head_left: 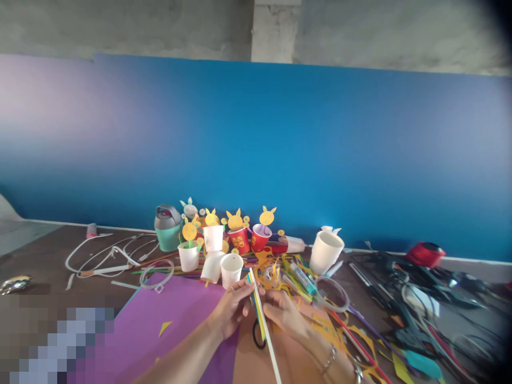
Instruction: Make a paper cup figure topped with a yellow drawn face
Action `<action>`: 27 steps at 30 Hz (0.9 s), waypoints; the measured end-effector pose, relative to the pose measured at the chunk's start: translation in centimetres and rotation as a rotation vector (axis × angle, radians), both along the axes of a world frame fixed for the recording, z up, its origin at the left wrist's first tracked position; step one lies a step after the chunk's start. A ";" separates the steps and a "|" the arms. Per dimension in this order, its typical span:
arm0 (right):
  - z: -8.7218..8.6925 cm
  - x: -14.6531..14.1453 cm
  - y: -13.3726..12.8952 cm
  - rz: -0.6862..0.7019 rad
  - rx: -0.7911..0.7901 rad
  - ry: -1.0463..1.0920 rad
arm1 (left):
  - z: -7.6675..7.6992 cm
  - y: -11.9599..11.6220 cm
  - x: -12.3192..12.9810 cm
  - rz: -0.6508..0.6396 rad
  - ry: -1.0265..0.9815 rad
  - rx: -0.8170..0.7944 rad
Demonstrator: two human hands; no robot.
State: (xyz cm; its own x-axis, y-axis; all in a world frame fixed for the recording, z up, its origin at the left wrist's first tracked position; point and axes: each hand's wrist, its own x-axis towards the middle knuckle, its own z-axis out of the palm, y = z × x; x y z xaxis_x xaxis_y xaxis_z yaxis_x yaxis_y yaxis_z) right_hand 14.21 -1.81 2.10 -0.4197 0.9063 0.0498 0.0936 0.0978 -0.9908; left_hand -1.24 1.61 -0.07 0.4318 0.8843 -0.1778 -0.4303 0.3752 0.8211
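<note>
Over the middle of the table, my left hand [232, 306] is closed around the upper part of a small bundle of thin strips. The bundle has one long white strip [267, 330] and shorter yellow and blue-green strips [258, 309] beside it. My right hand [284, 312], fingers curled, grips the same bundle from the other side. Some of its fingertips are hidden behind the strips. A black loop [259, 337], like a scissors handle, shows just behind the lower ends. Underneath lie a purple sheet [160, 314] and an orange-brown sheet [252, 362].
Paper cups with yellow animal-face cut-outs [234, 220], plain white cups [231, 269] and a grey-green container [168, 229] stand behind my hands. Yellow paper scraps [360, 341], glue sticks [303, 278] and strips lie right. Farther right are black tools and cables [432, 298].
</note>
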 end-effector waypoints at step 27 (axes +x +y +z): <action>0.7 5.8 2.3 0.070 -0.465 -0.317 | -0.5 0.2 0.2 0.138 -0.041 0.001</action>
State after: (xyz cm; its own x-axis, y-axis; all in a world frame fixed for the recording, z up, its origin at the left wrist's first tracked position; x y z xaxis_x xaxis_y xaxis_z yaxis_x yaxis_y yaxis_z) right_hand 20.03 0.47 2.84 -0.4095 0.7721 -0.4860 0.4024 -0.3252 -0.8557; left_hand -1.02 1.79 -0.52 0.3134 0.9357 -0.1619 -0.5107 0.3099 0.8020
